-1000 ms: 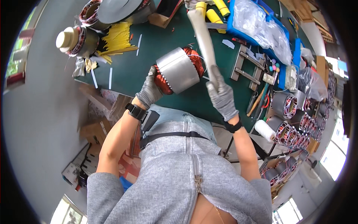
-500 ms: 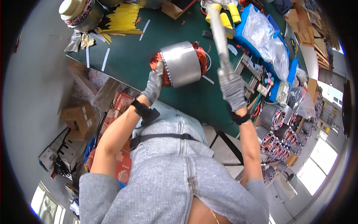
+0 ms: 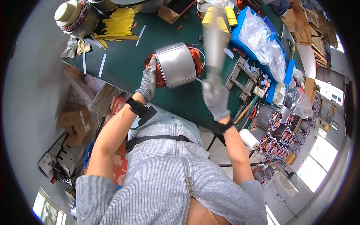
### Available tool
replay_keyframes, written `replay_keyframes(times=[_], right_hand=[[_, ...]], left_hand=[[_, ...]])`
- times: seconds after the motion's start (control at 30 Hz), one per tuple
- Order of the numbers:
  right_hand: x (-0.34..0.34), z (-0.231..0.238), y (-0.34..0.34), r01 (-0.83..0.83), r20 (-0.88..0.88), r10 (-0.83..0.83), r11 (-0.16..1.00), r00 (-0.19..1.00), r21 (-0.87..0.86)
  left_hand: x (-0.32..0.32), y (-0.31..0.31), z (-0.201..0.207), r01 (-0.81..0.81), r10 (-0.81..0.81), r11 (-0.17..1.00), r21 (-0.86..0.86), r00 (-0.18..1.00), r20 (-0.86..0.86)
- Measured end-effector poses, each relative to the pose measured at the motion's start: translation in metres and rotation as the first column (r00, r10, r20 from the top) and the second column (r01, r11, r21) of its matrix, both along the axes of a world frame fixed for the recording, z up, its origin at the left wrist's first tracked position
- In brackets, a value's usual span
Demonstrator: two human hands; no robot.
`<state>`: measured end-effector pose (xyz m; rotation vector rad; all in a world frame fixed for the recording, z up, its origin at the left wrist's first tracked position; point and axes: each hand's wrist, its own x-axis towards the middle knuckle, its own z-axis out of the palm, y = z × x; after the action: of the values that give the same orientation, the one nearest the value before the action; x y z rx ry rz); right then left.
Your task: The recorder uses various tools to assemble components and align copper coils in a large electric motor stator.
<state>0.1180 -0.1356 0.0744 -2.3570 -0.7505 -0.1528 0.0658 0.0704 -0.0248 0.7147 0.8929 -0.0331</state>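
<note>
A motor stator (image 3: 176,65), a silver metal cylinder with orange copper windings at both ends, lies on its side on the green table. My left hand (image 3: 148,78), in a grey glove, grips its left end, the fingers against the copper winding. My right hand (image 3: 216,95), also gloved, is closed round a long pale stick-like tool (image 3: 215,45). The tool points away from me, just right of the stator, and is smeared by motion, so its exact kind cannot be made out. A white lead loops from the stator's right-hand winding.
Yellow strips (image 3: 120,22) and another stator (image 3: 77,22) with a cream block on top stand at the far left. To the right are a metal frame (image 3: 242,80), a blue tray (image 3: 243,28) with clear plastic, a white spool (image 3: 249,138) and several wound stators (image 3: 270,116).
My right hand has swung left toward the stator with the pale tool. My left hand stays on the winding; the whole view has shifted slightly.
</note>
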Motion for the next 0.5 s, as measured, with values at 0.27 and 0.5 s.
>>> replay_keyframes(times=[0.27,0.5], right_hand=[[0.011,0.02,0.006,0.229,-0.274,-0.167,0.949,0.947,0.216],[0.043,0.022,0.02,-0.038,-0.161,-0.002,0.969,0.987,-0.245]], left_hand=[[0.02,0.022,-0.008,-0.051,0.059,0.974,-0.221,0.998,0.031],[0.029,0.032,0.026,0.049,-0.052,0.952,-0.302,0.999,-0.002]])
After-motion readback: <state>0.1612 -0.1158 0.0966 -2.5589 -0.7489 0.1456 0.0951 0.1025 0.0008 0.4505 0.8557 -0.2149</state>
